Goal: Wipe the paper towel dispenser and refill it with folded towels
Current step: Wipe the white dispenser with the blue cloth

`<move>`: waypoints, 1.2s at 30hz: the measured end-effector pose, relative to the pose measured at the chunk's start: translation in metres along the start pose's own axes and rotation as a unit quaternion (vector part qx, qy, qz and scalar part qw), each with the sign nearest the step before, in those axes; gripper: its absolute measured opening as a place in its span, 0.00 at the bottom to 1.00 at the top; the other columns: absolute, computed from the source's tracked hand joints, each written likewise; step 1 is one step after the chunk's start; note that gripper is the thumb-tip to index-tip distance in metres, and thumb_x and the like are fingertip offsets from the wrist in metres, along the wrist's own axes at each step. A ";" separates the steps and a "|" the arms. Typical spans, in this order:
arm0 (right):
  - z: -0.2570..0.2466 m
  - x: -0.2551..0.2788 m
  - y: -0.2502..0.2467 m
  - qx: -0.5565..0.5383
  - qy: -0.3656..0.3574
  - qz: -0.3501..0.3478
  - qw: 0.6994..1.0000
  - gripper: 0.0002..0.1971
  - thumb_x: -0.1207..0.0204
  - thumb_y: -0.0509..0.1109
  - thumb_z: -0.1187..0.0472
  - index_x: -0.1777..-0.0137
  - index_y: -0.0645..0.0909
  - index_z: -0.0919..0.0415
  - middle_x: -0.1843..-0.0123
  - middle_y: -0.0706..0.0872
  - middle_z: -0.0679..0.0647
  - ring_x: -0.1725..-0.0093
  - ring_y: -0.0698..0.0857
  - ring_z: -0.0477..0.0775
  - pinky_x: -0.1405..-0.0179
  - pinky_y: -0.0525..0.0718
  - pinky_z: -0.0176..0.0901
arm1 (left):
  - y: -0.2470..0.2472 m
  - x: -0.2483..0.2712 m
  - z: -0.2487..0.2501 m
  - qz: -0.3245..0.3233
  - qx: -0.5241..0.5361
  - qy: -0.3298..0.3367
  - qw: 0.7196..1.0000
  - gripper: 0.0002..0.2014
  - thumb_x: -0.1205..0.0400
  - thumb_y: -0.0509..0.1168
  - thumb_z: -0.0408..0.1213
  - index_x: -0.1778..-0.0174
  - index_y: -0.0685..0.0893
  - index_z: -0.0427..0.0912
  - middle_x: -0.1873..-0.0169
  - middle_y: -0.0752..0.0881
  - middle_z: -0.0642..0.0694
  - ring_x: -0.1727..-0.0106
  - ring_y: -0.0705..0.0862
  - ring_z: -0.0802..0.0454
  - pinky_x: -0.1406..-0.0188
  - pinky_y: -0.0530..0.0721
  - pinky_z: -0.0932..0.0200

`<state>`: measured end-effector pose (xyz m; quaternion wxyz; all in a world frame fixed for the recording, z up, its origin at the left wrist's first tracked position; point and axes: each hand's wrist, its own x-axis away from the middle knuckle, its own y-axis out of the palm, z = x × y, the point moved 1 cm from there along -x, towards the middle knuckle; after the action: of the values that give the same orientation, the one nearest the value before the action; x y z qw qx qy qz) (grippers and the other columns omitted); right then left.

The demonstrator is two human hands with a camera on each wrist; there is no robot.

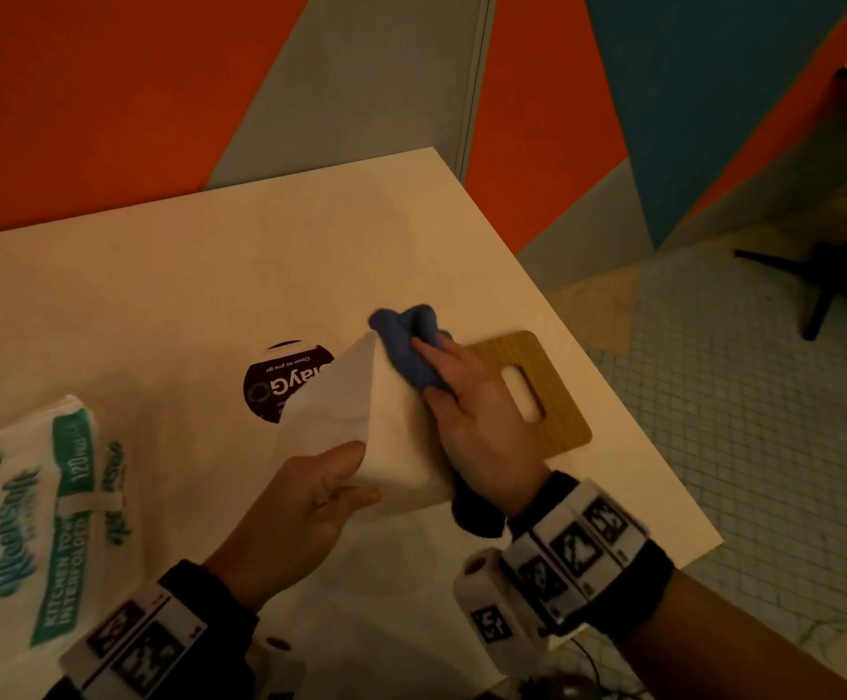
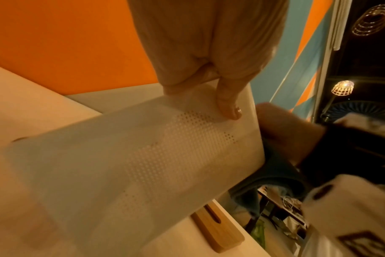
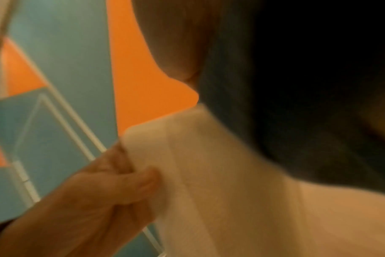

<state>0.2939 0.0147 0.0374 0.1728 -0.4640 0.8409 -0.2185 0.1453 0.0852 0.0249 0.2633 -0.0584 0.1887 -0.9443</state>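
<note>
The white dispenser box (image 1: 345, 411) stands tilted on the table, its perforated side (image 2: 165, 156) facing the left wrist view. My left hand (image 1: 320, 492) grips its near lower corner, thumb on one face and fingers wrapped under. My right hand (image 1: 462, 396) presses a bunched blue cloth (image 1: 406, 346) against the dispenser's right face (image 3: 220, 173), fingers curled over the cloth (image 2: 275, 173). A pack of folded kitchen towels (image 1: 42, 522) in printed plastic lies at the table's left edge.
A wooden lid with a slot (image 1: 527, 391) lies flat on the white table (image 1: 159, 295) right of the dispenser. A dark round sticker (image 1: 270, 381) sits behind it. The table's right edge drops to a tiled floor (image 1: 765, 421). Orange and blue wall panels (image 1: 108, 93) stand behind.
</note>
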 end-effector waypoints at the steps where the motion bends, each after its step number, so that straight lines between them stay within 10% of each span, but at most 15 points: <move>1: -0.011 0.005 0.005 0.004 -0.040 -0.006 0.999 0.24 0.26 0.54 0.66 0.29 0.70 0.66 0.23 0.68 0.63 0.24 0.64 0.53 0.31 0.50 0.19 | -0.002 -0.001 -0.001 0.008 0.005 0.000 1.000 0.02 0.34 0.66 0.44 0.70 0.81 0.52 0.69 0.86 0.67 0.67 0.82 0.73 0.68 0.76 0.81; 6: -0.027 0.014 0.017 0.002 -0.155 -0.058 0.986 0.20 0.26 0.59 0.73 0.34 0.73 0.76 0.29 0.71 0.75 0.26 0.67 0.63 0.31 0.50 0.13 | 0.001 0.002 -0.005 0.033 0.015 0.020 0.999 0.13 0.33 0.66 0.47 0.73 0.76 0.42 0.76 0.81 0.48 0.75 0.80 0.60 0.73 0.77 0.72; 8: -0.014 -0.003 0.012 0.029 -0.111 -0.050 0.992 0.21 0.25 0.57 0.68 0.32 0.73 0.69 0.26 0.72 0.69 0.27 0.71 0.65 0.31 0.57 0.23 | 0.003 0.004 -0.007 0.056 0.004 0.007 0.998 0.14 0.34 0.68 0.46 0.78 0.72 0.42 0.81 0.76 0.48 0.79 0.74 0.61 0.77 0.71 0.72; 14: 0.008 -0.023 -0.005 0.011 0.063 -0.084 0.994 0.16 0.18 0.55 0.67 0.32 0.75 0.61 0.32 0.80 0.62 0.34 0.77 0.58 0.38 0.70 0.40 | -0.002 0.013 -0.013 0.030 -0.046 0.022 0.998 0.22 0.34 0.56 0.54 0.66 0.81 0.36 0.57 0.83 0.54 0.62 0.83 0.58 0.69 0.74 0.77; 19: -0.005 0.027 0.010 0.060 -0.053 -0.082 0.993 0.23 0.23 0.54 0.61 0.27 0.68 0.60 0.24 0.68 0.53 0.27 0.66 0.48 0.38 0.48 0.08 | -0.004 0.014 -0.018 0.035 -0.082 0.026 0.996 0.14 0.31 0.56 0.53 0.76 0.72 0.47 0.71 0.81 0.55 0.71 0.80 0.63 0.72 0.70 0.77; 25: -0.023 0.005 0.020 0.087 -0.143 -0.076 0.983 0.22 0.20 0.55 0.58 0.28 0.69 0.65 0.23 0.68 0.66 0.25 0.65 0.58 0.29 0.55 0.28 | -0.012 0.009 -0.016 0.039 -0.101 0.068 0.992 0.14 0.27 0.58 0.49 0.74 0.63 0.49 0.76 0.70 0.54 0.77 0.69 0.59 0.75 0.65 0.72; 31: -0.007 -0.039 0.004 0.023 0.072 -0.106 0.992 0.16 0.17 0.54 0.67 0.31 0.73 0.63 0.29 0.77 0.61 0.30 0.74 0.61 0.35 0.67 0.41 | -0.012 0.018 -0.009 0.041 -0.088 0.040 0.994 0.06 0.27 0.60 0.46 0.70 0.74 0.53 0.69 0.82 0.75 0.67 0.80 0.74 0.70 0.73 0.80; 36: 0.006 -0.019 0.006 -0.084 0.170 -0.095 0.977 0.17 0.17 0.55 0.66 0.31 0.73 0.59 0.33 0.80 0.57 0.33 0.76 0.59 0.31 0.72 0.53 | -0.011 0.021 -0.012 0.035 -0.089 0.040 0.995 0.13 0.30 0.54 0.53 0.59 0.78 0.52 0.53 0.82 0.60 0.57 0.83 0.60 0.58 0.80 0.66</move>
<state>0.3025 0.0326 0.0310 -0.0336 -0.5104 0.8256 -0.2380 0.1197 0.0874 0.0186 0.2817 -0.0371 0.2841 -0.9157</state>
